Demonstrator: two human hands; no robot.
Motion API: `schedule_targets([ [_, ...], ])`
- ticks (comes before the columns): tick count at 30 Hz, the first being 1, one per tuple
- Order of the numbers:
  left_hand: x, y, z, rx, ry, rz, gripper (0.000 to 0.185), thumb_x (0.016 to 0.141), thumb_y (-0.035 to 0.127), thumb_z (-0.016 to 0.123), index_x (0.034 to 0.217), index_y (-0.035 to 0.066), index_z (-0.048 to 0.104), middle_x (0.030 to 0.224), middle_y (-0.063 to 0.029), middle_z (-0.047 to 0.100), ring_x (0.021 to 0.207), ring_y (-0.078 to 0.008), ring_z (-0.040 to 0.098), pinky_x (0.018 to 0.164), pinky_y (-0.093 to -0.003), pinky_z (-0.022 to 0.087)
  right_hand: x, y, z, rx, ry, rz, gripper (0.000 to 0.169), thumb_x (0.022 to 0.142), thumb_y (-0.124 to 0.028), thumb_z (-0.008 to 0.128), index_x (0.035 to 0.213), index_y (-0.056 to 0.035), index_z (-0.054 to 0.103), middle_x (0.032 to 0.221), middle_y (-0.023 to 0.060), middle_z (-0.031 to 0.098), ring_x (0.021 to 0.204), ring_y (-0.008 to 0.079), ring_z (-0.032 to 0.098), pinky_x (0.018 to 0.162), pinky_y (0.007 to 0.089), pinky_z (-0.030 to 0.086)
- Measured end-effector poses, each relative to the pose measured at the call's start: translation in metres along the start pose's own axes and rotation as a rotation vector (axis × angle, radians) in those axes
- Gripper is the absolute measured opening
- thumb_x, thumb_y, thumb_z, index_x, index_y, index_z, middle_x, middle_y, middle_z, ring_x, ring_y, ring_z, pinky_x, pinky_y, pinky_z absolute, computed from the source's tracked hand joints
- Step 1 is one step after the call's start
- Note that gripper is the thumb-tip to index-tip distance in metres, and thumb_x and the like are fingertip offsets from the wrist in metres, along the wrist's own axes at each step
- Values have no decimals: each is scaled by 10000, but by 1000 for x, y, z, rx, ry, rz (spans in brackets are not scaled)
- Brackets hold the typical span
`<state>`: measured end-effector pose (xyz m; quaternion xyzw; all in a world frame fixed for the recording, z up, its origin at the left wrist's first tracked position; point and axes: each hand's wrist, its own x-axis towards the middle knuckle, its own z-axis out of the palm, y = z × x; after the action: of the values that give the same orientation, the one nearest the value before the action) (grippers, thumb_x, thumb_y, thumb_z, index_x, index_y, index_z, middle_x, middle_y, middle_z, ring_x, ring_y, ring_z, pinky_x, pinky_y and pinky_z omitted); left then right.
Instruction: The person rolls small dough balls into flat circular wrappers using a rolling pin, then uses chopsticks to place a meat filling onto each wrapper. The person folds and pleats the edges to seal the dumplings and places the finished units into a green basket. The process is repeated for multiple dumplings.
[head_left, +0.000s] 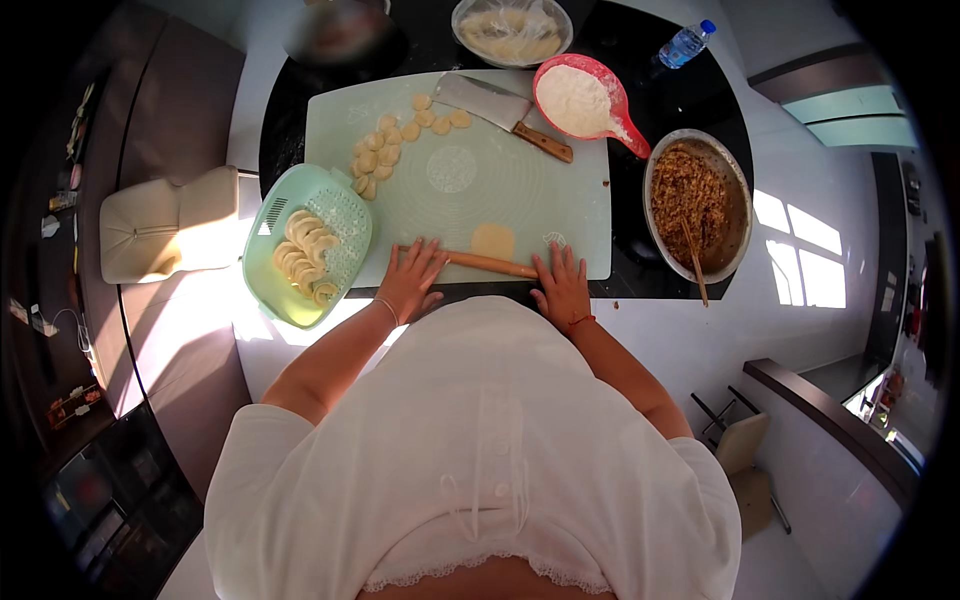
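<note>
A wooden rolling pin (491, 263) lies crosswise near the front edge of the pale green mat (517, 180). My left hand (410, 279) rests over its left end, fingers spread across the wood. Over the right end lies my right hand (561, 287), the fingers extended forward onto the mat. A flattened dough wrapper (493, 240) sits just beyond the pin, between my hands. Small dough pieces (388, 154) are scattered at the mat's far left. To the left of my left hand, a green plastic basket (349, 217) holds several shaped dumplings (304, 251).
A cleaver (487, 101) lies on the mat beside a red scoop (636, 142) of flour (574, 97). At right, a metal bowl (739, 210) holds filling (686, 199) and chopsticks (694, 259). Behind stand a plastic-covered bowl (512, 30) and a water bottle (684, 45).
</note>
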<state>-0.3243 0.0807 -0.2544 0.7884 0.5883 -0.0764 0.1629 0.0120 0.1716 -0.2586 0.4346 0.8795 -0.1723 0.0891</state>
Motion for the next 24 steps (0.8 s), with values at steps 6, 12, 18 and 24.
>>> schedule_targets([
  [6,43,-8,-6,-2,99,-103,775,946,449,603,1569,112,291,1656,-148,180,1511,-379,203,1141,-696,214,39,8,-2,-63,118,126,652,986,-426,555,1562,-203,349,1655,194,165,1522,409,168,1196,626,147],
  [12,113,-23,-18,-46,210,-278,753,961,443,571,1578,129,276,1664,-154,160,1510,-385,203,1125,-729,193,86,26,-10,-53,238,232,635,1000,-440,522,1556,-178,365,1645,209,188,1515,420,180,1199,614,147],
  [18,50,-11,-11,-24,108,-84,736,948,407,602,1566,141,304,1655,-159,166,1502,-400,213,1147,-697,187,25,6,4,47,154,-6,582,949,-290,629,1482,-139,451,1612,225,253,1492,442,226,1186,604,220],
  [24,8,-3,-8,-102,54,-23,693,893,224,683,1511,132,381,1618,-166,235,1486,-391,262,1156,-675,201,5,19,22,196,126,-147,256,908,-85,640,1148,-20,580,1528,246,382,1446,476,307,1156,500,355],
])
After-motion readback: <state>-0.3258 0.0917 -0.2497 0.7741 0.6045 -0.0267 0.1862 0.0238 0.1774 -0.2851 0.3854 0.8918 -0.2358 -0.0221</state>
